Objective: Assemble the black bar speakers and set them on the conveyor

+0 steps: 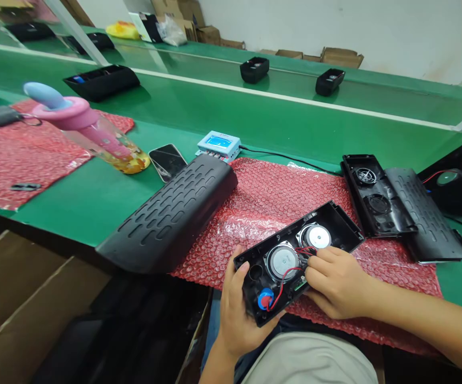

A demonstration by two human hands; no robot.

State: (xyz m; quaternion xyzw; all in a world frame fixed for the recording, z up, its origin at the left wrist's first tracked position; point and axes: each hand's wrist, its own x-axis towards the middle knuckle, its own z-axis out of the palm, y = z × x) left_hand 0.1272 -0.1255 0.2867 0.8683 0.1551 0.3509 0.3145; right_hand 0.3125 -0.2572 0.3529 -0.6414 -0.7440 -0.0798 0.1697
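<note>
My left hand (241, 314) grips the lower left end of an open black speaker housing (340, 226), tilted above the red bubble wrap. Inside sit two round speaker drivers (283, 260) with silver backs, red and black wires, and a blue round part (265, 298) at the near end. Over the housing's middle, by the wires and a small green circuit board (300, 284), my right hand (334, 282) has its fingers curled together. What its fingertips pinch is hidden, though the wires run toward them. Left of the housing rests a black perforated cover (170, 213).
Red bubble wrap (262, 186) covers the bench. Behind it are a light blue device with a screen (218, 143), a phone (167, 161) and a pink-lidded bottle (95, 130). Open black shells (378, 200) lie at right. More housings (254, 69) stand on the green conveyor (231, 106).
</note>
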